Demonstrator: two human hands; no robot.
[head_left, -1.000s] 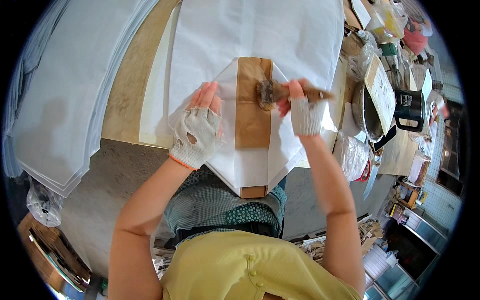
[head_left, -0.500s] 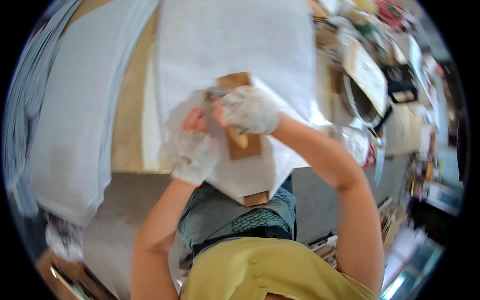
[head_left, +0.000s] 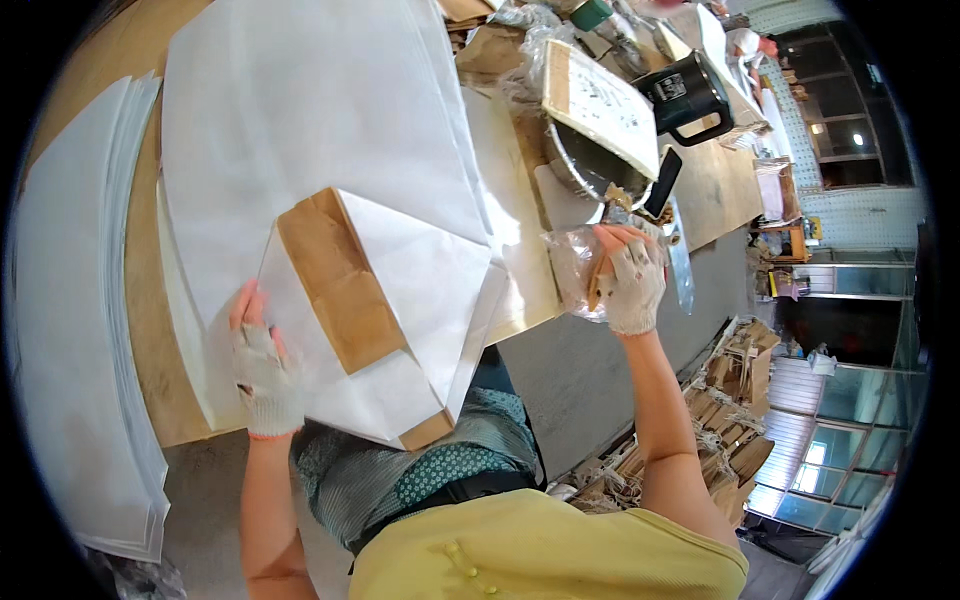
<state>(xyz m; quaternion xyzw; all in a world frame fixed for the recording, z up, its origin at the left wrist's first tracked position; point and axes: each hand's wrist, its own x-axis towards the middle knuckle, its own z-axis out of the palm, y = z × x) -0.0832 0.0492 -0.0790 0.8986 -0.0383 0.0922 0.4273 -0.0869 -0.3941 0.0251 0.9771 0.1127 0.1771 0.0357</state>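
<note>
My left hand (head_left: 262, 375), in a fingertip-less white work glove, lies at the left edge of a folded white paper piece (head_left: 420, 260), with its fingers stretched out. A brown paper strip (head_left: 340, 285) runs across that piece, and a smaller brown patch (head_left: 428, 430) sits at its near corner. Out to the right, my right hand (head_left: 633, 280), gloved the same way, is closed on a brush (head_left: 603, 275) with a wooden handle. The brush head points away from me, beside the rim of a metal bowl (head_left: 580, 172). A crumpled clear plastic bag (head_left: 572, 262) touches this hand's left side.
Large white paper sheets (head_left: 320, 90) lie stacked beneath the folded piece. Another white stack (head_left: 85, 300) is at the left. A white board (head_left: 600, 100) partly covers the bowl, with a black mug (head_left: 690, 98) and dark phone (head_left: 662, 182) nearby. Flattened cardboard (head_left: 700, 410) lies low right.
My right hand has carried the brush from over the folded paper rightward to the bowl. My left hand stays at the paper's left side. The whole view has turned toward the right.
</note>
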